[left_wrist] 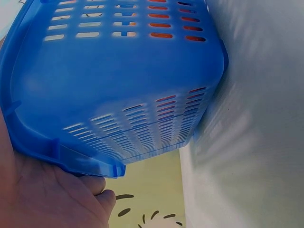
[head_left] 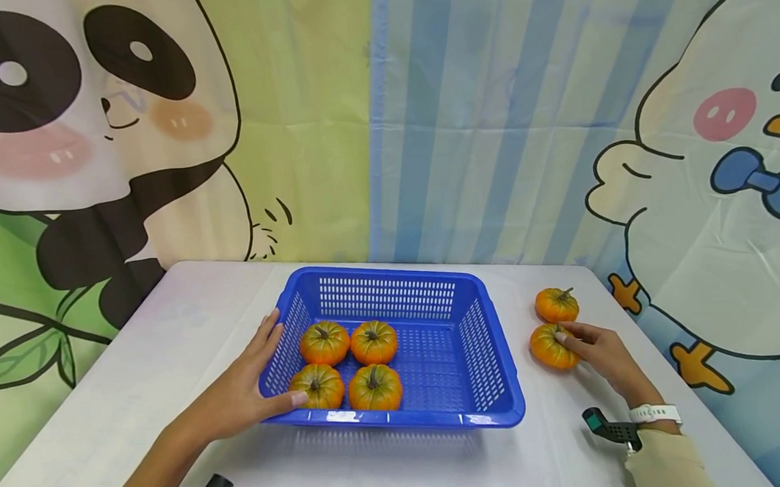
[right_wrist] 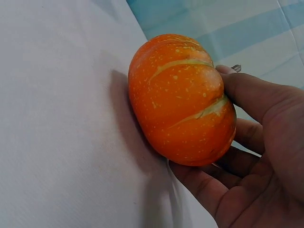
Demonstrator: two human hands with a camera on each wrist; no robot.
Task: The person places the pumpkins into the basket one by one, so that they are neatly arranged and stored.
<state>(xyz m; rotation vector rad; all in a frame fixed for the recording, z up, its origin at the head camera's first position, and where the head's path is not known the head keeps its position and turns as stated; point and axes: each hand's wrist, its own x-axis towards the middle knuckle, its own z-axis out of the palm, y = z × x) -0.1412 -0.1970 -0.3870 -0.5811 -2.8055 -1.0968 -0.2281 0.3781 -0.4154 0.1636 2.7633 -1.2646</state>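
A blue plastic basket (head_left: 498, 407) with slotted walls stands on the table, and four small orange pumpkins sit in its left half, among them a front-left pumpkin (head_left: 318, 385) near my thumb. My left hand (head_left: 239, 391) holds the basket's near left corner, fingers along the left rim and thumb over the front rim. To the right of the basket, my right hand (head_left: 604, 354) grips a pumpkin (right_wrist: 178, 104) by its side and top, thumb close to the stem. Just behind it lies another pumpkin (head_left: 556, 305).
A white cloth covers the table (head_left: 221, 296). Behind it hangs a printed curtain (head_left: 463, 122) with a panda at left and a white bird at right. Dark wrist devices (head_left: 611, 427) are strapped to both arms.
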